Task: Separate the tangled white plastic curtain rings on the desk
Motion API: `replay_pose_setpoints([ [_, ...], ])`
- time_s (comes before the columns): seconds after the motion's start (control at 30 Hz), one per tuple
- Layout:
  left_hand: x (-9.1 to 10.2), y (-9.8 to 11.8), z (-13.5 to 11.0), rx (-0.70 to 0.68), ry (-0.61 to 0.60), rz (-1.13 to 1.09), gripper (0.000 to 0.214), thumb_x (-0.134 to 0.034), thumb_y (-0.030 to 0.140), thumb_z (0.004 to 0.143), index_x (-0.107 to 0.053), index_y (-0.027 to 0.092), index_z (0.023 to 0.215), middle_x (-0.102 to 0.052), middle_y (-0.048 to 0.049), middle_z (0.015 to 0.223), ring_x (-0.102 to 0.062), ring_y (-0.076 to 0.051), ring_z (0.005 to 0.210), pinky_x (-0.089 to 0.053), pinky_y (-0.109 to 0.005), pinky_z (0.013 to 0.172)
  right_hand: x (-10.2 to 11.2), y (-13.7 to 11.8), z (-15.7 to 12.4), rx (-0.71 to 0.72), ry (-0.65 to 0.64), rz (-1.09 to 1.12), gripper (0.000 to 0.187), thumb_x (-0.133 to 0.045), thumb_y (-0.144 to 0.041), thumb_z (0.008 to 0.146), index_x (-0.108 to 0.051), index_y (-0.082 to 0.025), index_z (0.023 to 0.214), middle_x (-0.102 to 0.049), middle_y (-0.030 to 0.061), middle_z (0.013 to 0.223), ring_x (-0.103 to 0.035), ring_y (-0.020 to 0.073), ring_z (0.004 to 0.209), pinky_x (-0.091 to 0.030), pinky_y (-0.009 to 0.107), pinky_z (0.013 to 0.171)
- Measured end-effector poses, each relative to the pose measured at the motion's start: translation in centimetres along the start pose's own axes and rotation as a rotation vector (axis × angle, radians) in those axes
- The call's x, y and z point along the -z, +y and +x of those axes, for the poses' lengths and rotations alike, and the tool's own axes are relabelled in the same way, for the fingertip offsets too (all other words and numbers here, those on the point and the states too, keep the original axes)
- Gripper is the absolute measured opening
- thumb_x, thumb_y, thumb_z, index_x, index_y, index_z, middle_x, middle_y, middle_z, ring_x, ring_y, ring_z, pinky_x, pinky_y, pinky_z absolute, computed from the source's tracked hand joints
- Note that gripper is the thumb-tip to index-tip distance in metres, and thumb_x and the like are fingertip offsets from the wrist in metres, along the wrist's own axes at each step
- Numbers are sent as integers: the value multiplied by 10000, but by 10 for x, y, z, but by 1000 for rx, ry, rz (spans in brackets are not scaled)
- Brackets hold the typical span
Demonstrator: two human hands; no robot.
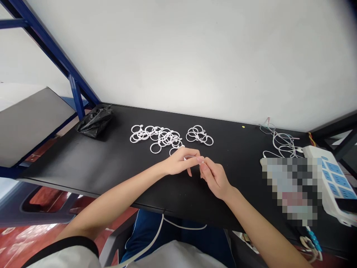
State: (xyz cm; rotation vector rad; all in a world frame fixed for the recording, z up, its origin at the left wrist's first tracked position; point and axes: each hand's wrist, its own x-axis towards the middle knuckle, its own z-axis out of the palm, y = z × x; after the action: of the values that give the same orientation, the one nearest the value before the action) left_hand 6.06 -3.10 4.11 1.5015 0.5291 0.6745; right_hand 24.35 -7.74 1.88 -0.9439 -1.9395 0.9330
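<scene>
My left hand (178, 160) and my right hand (216, 178) meet above the front middle of the black table. Between the fingertips of both hands is a white ring (185, 159), mostly covered by the fingers. Both hands are closed in a pinch on it. Just behind my left hand lies a larger loose pile of thin white rings (166, 137), several with a small knob or tab. A smaller group of the same rings (208, 140) rests to its right, behind my right hand.
A crumpled black plastic bag (96, 121) sits at the table's (83, 160) back left corner. On the right are tangled white cables (284, 145), a blurred-out object (292, 190) and a white power strip (329, 178) with blue sockets. A pale wall and blue metal frame (55, 48) border the table.
</scene>
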Motion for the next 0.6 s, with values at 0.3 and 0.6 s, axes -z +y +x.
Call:
replay_pose_setpoints([
  [0.3, -1, -4, -2, -75, 27, 36, 515, -547, 625, 841, -514, 134, 689, -559, 1, 596, -559, -87, 470, -468, -177, 406, 0, -5, 0, -18, -87, 41, 301, -330, -315, 1024, -467, -210, 777, -422, -43, 610, -410, 102, 518, -377, 255, 531],
  [0.6, -5, 4, -3, -88, 35, 65, 480, -511, 552, 895, -518, 137, 654, -593, -16, 565, -522, -75, 439, -387, -167, 392, -1, -7, -1, 45, -101, 27, 284, -327, -275, 1022, -482, -212, 793, -460, -27, 654, -463, 113, 572, -383, 262, 568],
])
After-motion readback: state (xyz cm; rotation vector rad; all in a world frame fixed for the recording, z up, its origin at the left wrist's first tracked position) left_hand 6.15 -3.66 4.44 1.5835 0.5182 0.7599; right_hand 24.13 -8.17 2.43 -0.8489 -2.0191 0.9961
